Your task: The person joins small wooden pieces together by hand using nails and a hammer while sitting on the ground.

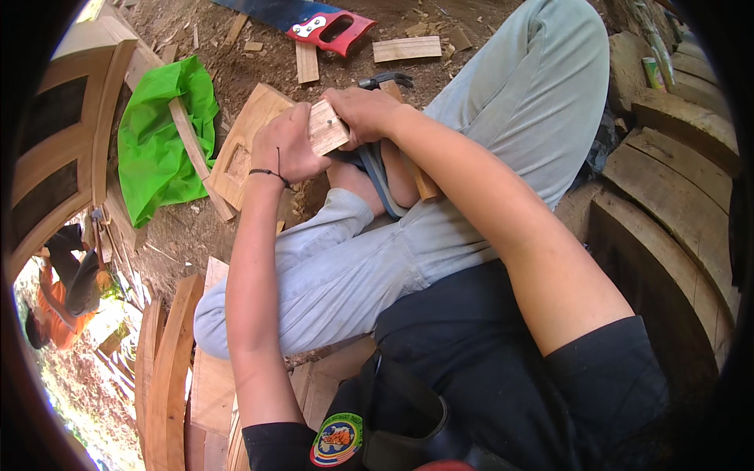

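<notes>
Between my hands is a small pale wooden block with a dark spot on its face, perhaps a nail head or a hole. My left hand, with a dark cord at the wrist, is closed round the block's left end. My right hand grips its right edge, its fingertips partly hidden. A claw hammer lies just past my right hand and under my forearm, its dark head showing beyond the fingers. Beside my left hand, a flat wooden board with a cut recess rests on the ground.
A saw with a red handle lies on the dirt at the far side, near wood offcuts. Left of me are a green plastic sheet under a thin strip, and a panelled wooden frame. Another person is at the left edge. Planks stand at right.
</notes>
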{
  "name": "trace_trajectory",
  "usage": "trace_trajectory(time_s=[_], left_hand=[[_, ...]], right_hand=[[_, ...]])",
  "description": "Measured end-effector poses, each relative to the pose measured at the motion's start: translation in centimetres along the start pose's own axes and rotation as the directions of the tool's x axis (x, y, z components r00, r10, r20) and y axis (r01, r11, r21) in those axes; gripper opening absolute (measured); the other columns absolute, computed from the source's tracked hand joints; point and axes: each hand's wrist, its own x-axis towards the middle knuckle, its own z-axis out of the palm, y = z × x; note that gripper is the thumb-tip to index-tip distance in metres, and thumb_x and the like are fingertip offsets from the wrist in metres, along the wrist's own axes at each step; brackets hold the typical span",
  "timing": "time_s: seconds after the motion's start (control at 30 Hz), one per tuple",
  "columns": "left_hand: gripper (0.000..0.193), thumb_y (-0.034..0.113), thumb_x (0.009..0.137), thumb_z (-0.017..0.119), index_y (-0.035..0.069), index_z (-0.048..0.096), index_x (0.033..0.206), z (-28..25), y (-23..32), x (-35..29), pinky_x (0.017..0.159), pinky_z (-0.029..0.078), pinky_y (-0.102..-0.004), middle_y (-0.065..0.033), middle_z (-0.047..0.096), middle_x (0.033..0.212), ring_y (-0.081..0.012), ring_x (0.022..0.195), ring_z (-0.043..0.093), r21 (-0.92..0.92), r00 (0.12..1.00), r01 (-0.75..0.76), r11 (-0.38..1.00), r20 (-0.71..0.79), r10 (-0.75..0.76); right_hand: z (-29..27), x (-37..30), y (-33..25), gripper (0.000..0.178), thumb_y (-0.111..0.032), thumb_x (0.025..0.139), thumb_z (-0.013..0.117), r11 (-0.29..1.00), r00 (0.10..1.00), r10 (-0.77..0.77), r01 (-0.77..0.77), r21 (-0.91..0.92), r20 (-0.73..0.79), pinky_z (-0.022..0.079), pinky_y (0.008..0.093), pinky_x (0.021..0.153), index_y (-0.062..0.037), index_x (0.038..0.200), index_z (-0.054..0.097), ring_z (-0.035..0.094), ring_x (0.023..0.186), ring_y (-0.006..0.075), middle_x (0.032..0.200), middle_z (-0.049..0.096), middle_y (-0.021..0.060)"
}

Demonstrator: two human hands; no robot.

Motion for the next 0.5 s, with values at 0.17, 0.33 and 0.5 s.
trace_trajectory(time_s=[0.17,0.33,0.5], left_hand=[[0.06,0.03,0.058,0.076,0.006,0.053,0.108,-2.6,2.7,0.9,0.078,0.054,-0.0484,-0.0212,0.067,0.099,-0.0404,0.092,0.066,0.096,0.976,0.097,0.991,0.184,-0.114],[0.064,0.032,0.056,0.077,0.007,0.052,0.109,-1.4,0.4,0.9,0.078,0.053,-0.0485,-0.0206,0.068,0.099,-0.0399,0.093,0.066,0.001,0.99,0.023,1.0,0.137,-0.023],[0.073,0.035,0.052,0.078,0.007,0.054,0.114,3.1,-2.6,-0.4,0.08,0.052,-0.0483,-0.0192,0.066,0.099,-0.0398,0.094,0.064,-0.132,0.984,-0.073,0.989,-0.171,0.049]], right_hand=[[-0.1,0.2,0.9,0.076,-0.033,0.063,0.087,0.996,0.998,-0.056,0.055,0.069,0.016,0.049,0.0461,0.093,-0.0081,0.122,0.046,0.058,0.113,0.0398,0.115,0.062,0.0197],[-0.6,0.1,0.1,0.076,-0.033,0.062,0.087,0.996,0.999,-0.014,0.011,0.085,0.033,0.049,0.0465,0.093,-0.0081,0.122,0.047,0.057,0.114,0.0405,0.116,0.063,0.0202],[-0.6,-0.1,-0.4,0.077,-0.029,0.064,0.087,0.999,1.0,-0.011,0.01,0.049,0.009,0.048,0.0451,0.093,-0.0088,0.126,0.047,0.057,0.115,0.0399,0.119,0.062,0.019]])
